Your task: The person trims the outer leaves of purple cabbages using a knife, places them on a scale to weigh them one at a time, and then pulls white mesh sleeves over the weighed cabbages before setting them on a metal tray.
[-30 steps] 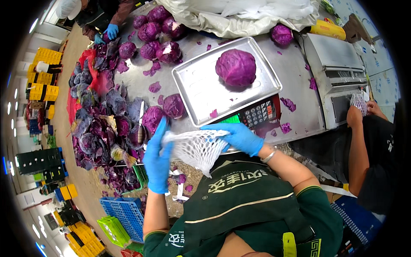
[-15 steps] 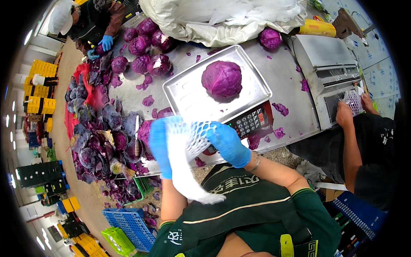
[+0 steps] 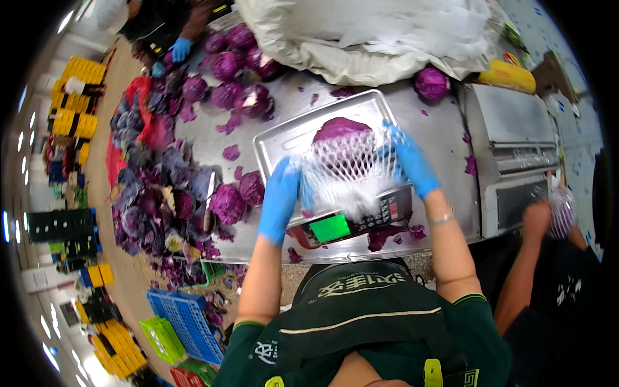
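A red cabbage (image 3: 340, 129) sits on the metal tray of a digital scale (image 3: 271, 146). Over its near side stretches a white foam net sleeve (image 3: 342, 169), its mesh spread wide. My left hand (image 3: 282, 193), in a blue glove, grips the sleeve's left edge, while my right hand (image 3: 413, 161), also gloved in blue, holds the right edge beside the cabbage. The fingertips of both hands are partly hidden by the mesh. Below the sleeve glows the scale's green display (image 3: 329, 227), next to its keypad.
Trimmed red cabbages (image 3: 227, 95) and a heap of loose leaves (image 3: 155, 206) with a knife (image 3: 209, 200) lie left. A white sack (image 3: 361, 58) stands behind the tray. At right are a metal wrapping machine (image 3: 509, 122) and a co-worker's hand (image 3: 536, 219) by a netted cabbage. Another gloved person works far left.
Both hands have moved forward from near my chest to the scale, pulling the foam net sleeve wide and bringing it over the cabbage's near side. The scale's green display has come into view.
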The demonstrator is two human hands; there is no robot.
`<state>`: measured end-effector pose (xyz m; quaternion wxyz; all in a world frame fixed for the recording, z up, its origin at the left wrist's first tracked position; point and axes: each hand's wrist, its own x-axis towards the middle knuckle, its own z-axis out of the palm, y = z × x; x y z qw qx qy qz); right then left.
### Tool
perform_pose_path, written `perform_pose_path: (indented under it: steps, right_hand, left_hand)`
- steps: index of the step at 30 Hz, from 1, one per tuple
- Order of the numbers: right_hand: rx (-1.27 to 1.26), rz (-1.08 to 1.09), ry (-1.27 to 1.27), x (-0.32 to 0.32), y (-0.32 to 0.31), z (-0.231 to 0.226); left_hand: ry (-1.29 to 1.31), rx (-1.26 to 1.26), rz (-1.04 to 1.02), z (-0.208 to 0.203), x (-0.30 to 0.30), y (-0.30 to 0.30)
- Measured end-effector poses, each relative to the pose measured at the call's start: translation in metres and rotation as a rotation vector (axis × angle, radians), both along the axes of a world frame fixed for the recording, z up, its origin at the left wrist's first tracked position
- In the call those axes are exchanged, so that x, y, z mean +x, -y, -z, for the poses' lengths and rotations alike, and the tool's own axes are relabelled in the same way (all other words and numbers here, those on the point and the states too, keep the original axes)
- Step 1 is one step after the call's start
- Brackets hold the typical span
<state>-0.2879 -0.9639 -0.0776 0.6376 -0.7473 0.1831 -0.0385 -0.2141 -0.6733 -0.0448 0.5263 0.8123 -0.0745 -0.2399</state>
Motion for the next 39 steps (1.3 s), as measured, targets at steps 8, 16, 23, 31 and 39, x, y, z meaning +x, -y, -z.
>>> perform_pose_path:
  steps: [8, 16, 23, 31, 39]
  right_hand:
    - [0.596, -0.07, -0.029, -0.03, 0.024, 0.038]
    - [0.728, 0.186, -0.043, -0.218, 0.086, 0.081]
    - [0.807, 0.358, 0.171, -0.271, 0.179, 0.176]
    - [-0.506, 0.582, 0.174, -0.163, 0.0, 0.016]
    - [0.325, -0.187, 0.195, 0.002, -0.17, -0.041]
  left_hand:
    - [-0.306, -0.081, 0.157, -0.059, -0.026, 0.011]
    - [0.695, 0.592, -0.354, 0.032, 0.032, -0.125]
    - [0.279, 0.244, -0.468, 0.123, 0.067, -0.218]
    - [-0.405, -1.123, -0.525, 0.086, 0.011, -0.262]
    - [-0.392, -1.023, -0.238, 0.011, -0.007, -0.033]
